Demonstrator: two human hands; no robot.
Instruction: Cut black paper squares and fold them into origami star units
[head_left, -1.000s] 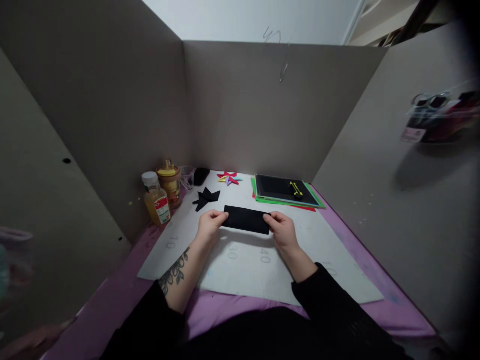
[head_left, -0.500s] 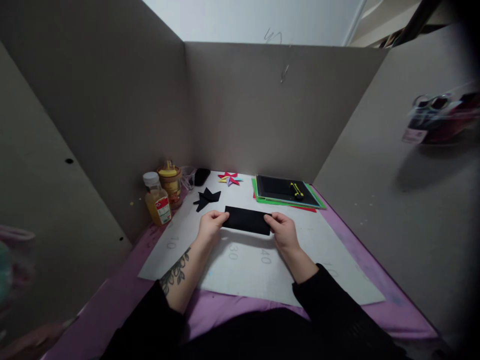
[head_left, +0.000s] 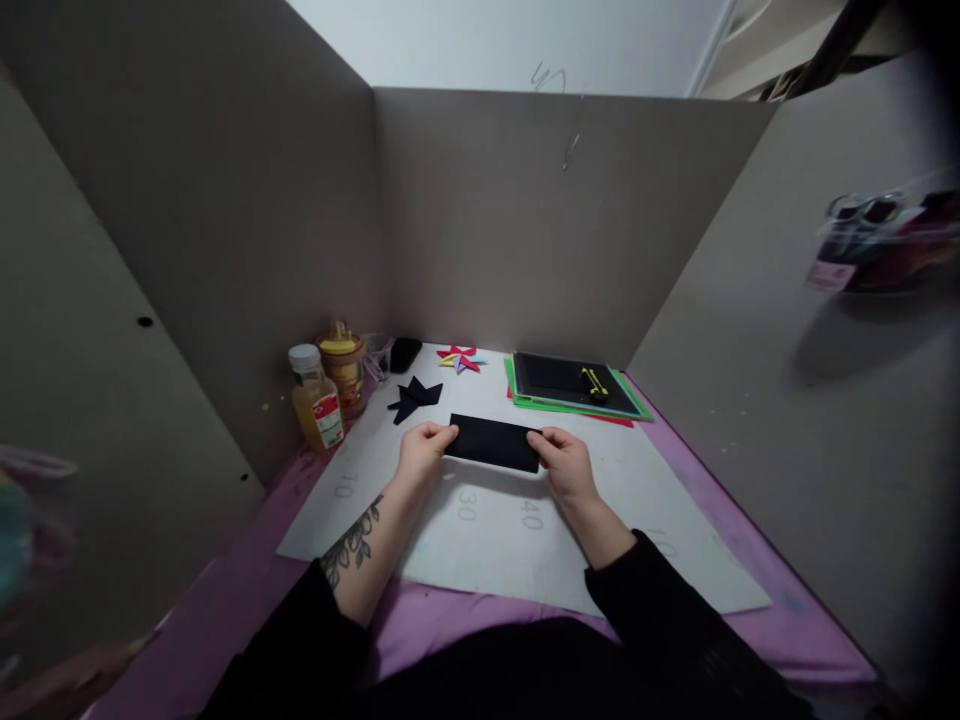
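A black rectangle of paper, longer than it is tall, is held up just above the white numbered sheet. My left hand pinches its left end between thumb and fingers. At the right end, my right hand grips it the same way. Beyond my left hand lies a black folded-paper piece with several points. Farther back is a multicoloured folded-paper star. Whether the rectangle has more than one layer, I cannot tell.
Coloured paper sheets are stacked at the back right, a yellow-and-black cutter on top. A juice bottle, a brown jar and a clear cup line the left. Grey panels enclose the table. Someone's blurred hand shows lower left.
The view has shifted very slightly. Both hands keep hold of the black paper in nearly the same place.
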